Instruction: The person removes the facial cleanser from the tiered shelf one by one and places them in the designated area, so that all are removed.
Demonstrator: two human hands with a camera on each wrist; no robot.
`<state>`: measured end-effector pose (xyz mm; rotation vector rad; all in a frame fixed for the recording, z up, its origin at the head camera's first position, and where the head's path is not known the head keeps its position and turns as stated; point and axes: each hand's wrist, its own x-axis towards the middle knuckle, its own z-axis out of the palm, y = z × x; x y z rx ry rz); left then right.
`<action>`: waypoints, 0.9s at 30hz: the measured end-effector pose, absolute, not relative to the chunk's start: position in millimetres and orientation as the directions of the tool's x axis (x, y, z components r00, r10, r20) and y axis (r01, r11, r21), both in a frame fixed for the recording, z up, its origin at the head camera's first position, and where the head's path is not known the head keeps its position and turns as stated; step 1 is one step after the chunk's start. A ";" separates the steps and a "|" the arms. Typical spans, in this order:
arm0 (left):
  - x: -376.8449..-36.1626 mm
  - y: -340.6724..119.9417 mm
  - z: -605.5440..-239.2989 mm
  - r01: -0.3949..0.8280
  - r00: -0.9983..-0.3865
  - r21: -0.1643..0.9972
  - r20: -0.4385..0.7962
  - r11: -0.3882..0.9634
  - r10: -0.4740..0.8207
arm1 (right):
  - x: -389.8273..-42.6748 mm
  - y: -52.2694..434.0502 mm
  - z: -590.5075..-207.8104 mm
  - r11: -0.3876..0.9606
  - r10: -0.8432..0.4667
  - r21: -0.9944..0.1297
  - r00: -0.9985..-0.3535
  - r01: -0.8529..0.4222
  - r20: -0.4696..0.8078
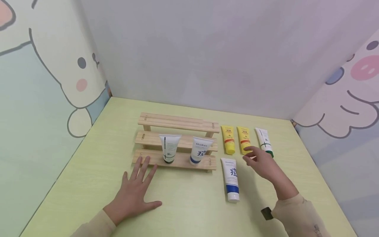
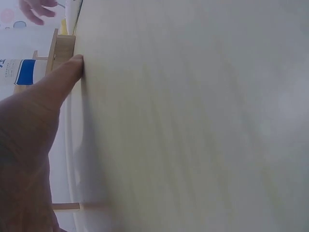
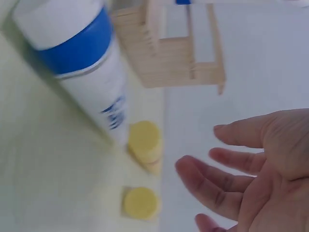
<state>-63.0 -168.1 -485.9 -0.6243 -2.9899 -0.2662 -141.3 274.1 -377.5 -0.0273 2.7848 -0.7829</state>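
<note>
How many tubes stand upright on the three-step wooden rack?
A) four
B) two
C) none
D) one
B: the head view shows a white tube with a dark cap and a white tube with a blue cap standing on the wooden rack; the other tubes lie on the table.

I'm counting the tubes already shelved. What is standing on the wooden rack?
Two tubes stand cap-down on the rack's lowest step: a white tube with a dark cap and a white tube with a blue cap. The upper steps show nothing; the strip behind the tubes is covered.
</note>
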 end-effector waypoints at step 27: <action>-61.8 -165.9 -484.7 0.407 -0.913 0.170 0.111 0.898 0.393 | -144.4 168.4 -381.6 0.508 -0.515 -0.427 -0.661 -0.748 0.546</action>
